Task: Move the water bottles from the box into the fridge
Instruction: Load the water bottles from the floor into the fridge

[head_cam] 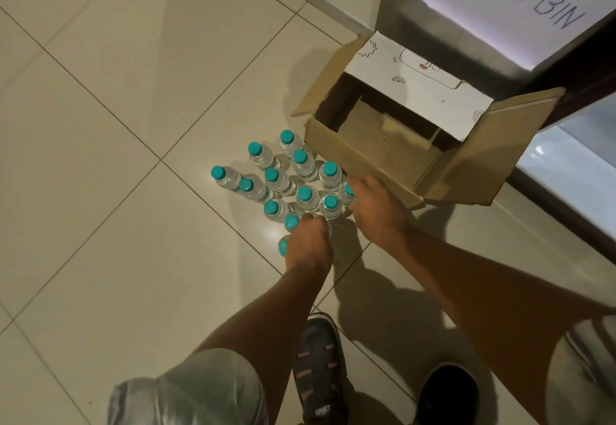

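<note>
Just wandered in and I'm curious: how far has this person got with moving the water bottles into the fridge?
The cardboard box looks emptied: the teal-capped bottles all stand on the floor beside it. In hand: the left hand grips a near bottle, and the right hand curls round the rightmost bottle. Left: every visible bottle has yet to reach the fridge, which I cannot clearly make out.

The head camera looks steeply down, close above both hands (pixel 310 241), at the tiled floor (pixel 100 191).
</note>
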The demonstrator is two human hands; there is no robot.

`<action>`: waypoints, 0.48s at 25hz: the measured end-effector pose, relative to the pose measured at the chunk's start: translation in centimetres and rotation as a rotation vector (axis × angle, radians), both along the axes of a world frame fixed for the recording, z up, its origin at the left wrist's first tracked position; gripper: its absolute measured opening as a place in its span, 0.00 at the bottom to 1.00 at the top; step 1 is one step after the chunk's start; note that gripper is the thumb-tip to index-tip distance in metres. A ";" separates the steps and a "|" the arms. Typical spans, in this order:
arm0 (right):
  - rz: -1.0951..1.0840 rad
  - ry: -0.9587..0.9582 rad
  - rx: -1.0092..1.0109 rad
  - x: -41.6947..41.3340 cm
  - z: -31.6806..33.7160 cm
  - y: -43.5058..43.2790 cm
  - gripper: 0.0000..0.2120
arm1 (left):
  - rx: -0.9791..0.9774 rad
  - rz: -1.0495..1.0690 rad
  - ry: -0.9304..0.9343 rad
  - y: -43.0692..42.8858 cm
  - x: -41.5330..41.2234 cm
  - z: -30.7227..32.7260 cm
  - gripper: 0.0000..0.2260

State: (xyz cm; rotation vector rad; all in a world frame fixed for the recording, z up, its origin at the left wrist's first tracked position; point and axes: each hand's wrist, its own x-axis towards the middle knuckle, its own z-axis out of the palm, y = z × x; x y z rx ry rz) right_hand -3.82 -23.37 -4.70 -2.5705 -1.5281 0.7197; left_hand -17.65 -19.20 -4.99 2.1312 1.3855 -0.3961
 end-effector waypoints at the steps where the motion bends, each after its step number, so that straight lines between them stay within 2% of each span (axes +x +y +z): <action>1: -0.004 0.013 -0.011 0.0 -0.4 0.2 0.25 | 0.002 -0.012 0.000 0.1 0.0 -0.3 0.09; 5: -0.033 0.034 -0.023 0.1 -1.2 0.8 0.26 | 0.002 -0.036 0.011 0.1 0.0 -0.9 0.07; 9: 0.065 -0.133 -0.081 -0.1 -1.4 1.1 0.27 | 0.003 -0.032 -0.007 -0.2 0.0 -1.2 0.07; 12: 0.093 -0.148 -0.128 0.0 -1.3 1.2 0.26 | -0.022 0.041 -0.061 -0.1 0.2 -1.1 0.07</action>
